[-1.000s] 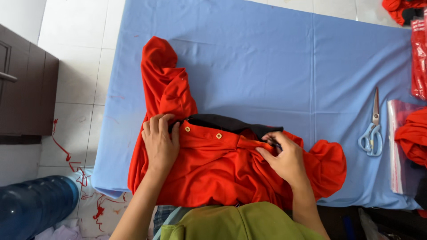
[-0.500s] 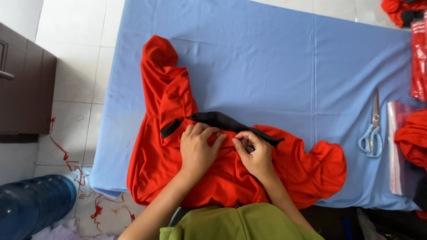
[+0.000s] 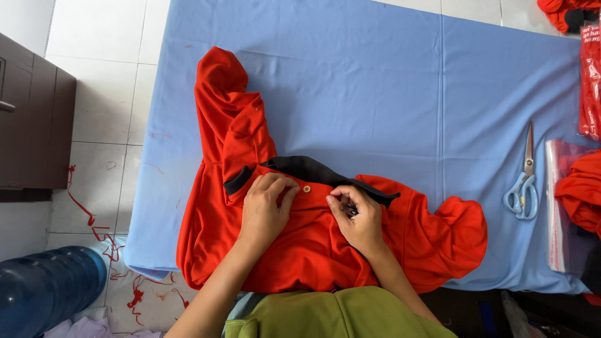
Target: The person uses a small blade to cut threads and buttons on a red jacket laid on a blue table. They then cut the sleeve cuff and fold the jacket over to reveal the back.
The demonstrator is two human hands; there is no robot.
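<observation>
A red polo shirt [image 3: 300, 244] with a black collar [image 3: 313, 169] lies crumpled on the blue cloth-covered table [image 3: 375, 81], one sleeve stretched toward the far left. My left hand [image 3: 266, 209] presses flat on the button placket just left of a small gold button [image 3: 307, 188]. My right hand [image 3: 357, 216] pinches the placket fabric right of that button, fingers curled around a small dark item I cannot make out.
Light blue scissors [image 3: 524, 181] lie at the table's right side. Beside them sit a clear plastic bag [image 3: 560, 206] and more red garments [image 3: 582, 194]. A dark cabinet [image 3: 31, 112] stands at left, a blue water jug [image 3: 47, 291] on the tiled floor with red thread scraps.
Both hands have come together at the middle of the placket, from wide apart a second ago. The shirt front has bunched slightly under them.
</observation>
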